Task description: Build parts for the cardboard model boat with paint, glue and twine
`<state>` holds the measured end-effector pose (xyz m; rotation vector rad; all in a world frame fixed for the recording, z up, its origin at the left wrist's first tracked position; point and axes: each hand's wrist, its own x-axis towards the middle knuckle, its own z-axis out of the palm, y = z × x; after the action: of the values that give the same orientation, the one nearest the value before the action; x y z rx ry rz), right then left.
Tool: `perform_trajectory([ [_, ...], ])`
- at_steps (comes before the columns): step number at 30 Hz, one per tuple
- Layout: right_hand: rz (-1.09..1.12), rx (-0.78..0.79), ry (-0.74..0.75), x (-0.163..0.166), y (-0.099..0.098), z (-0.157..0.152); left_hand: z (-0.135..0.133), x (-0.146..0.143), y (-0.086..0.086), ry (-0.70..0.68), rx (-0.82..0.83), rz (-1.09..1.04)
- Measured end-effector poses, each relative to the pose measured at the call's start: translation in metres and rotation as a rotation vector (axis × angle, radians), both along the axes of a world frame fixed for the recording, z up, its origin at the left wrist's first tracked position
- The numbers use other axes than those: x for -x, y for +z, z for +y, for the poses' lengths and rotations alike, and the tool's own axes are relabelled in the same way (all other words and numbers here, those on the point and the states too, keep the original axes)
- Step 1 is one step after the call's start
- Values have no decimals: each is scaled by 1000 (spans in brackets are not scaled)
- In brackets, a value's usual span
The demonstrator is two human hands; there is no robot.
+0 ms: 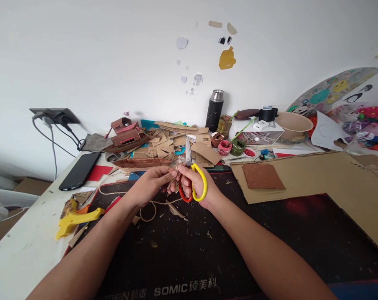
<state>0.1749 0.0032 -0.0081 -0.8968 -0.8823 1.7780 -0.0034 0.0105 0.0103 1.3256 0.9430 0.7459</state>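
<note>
My right hand (204,181) is closed around a pair of scissors (199,187) with one yellow and one red handle loop. Their metal blades point up and away from me, and the thumb and fingertips meet those of my left hand. My left hand (154,183) is closed in a pinch on thin twine (149,204), whose slack curls over the black mat (176,258) below. The exact spot of the pinch is partly hidden by fingers. A torn cardboard scrap (176,210) lies under the hands.
Cardboard scraps (164,143) pile up beyond my hands. A yellow glue gun (78,216) and a black phone (79,171) lie left. Paint jars (225,147) and a black thermos (214,110) stand behind. A large cardboard sheet (317,175) with a brown square (262,176) covers the right.
</note>
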Motion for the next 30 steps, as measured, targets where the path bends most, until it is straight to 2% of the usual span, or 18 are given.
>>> perform_trajectory([
  [7,4,20,26,0,0,0,0,2,-3,-55,48,-40],
  [14,17,1,20,0,-1,0,0,1,-3,-43,107,-92],
  [23,25,3,-61,-2,-1,3,-1,3,2,-108,93,-48],
  [26,22,-5,-74,-2,-1,3,1,4,-1,-72,74,-55],
  [30,25,-2,-120,-3,0,4,4,5,-5,78,75,-130],
])
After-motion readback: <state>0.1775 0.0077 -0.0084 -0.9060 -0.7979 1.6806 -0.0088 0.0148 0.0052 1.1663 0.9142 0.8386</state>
